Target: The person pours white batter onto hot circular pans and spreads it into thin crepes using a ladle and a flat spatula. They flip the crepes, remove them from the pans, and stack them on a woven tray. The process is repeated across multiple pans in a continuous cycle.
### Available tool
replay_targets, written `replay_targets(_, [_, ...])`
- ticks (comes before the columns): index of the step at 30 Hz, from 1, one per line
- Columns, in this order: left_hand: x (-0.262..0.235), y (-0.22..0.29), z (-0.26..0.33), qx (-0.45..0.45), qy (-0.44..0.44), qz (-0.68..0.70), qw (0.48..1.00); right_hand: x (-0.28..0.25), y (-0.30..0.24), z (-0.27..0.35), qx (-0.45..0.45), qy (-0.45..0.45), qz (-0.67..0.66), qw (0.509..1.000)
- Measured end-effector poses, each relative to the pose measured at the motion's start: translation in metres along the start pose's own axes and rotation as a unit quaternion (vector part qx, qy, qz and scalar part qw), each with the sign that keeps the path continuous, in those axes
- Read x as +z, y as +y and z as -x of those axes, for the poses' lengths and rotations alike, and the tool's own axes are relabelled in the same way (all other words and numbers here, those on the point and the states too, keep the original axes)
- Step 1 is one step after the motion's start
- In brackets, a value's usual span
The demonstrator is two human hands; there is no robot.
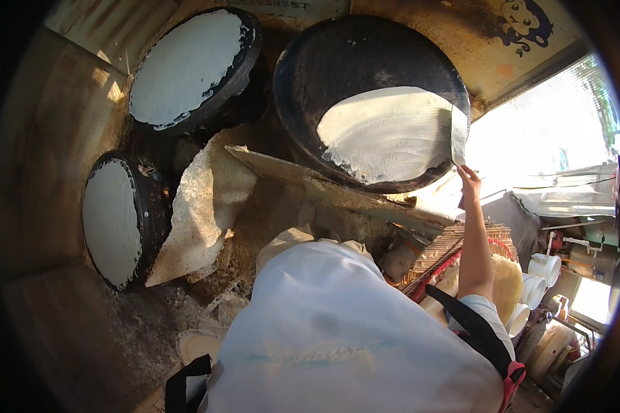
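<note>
My right hand (468, 182) is closed around the handle end of a flat, pale scraper (459, 138). Its blade stands on edge at the right side of a big round black griddle (344, 58). A sheet of creamy white batter (386, 134) covers the near part of that griddle, with curved streaks in it and a ragged near edge. The far part of the black surface is bare. My left hand is out of the picture.
Two more black griddles, both coated in white batter, stand at the far left (186, 69) and the left (110, 220). A crusted sheet (200, 206) rises between them and me. On my right, pale round flatbreads (507, 286) lie by a woven stick mat (455, 251); white buckets (544, 268) stand beyond.
</note>
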State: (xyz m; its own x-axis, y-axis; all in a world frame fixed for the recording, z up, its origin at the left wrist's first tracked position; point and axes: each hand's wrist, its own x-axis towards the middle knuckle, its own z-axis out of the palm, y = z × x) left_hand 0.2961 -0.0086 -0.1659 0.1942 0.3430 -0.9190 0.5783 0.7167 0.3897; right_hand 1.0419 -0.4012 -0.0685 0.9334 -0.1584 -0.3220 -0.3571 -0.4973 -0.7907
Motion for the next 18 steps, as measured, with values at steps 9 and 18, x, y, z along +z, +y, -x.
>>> replay_targets(9, [0.005,0.015,-0.016,0.011,-0.024,-0.026,0.999,0.138,-0.056,0.123,-0.346,-0.16,0.338,0.86])
replay_targets(18, [0.011,0.036,-0.04,0.026,-0.051,-0.061,0.996,0.018,-0.035,-0.018,-0.039,0.088,0.068,0.993])
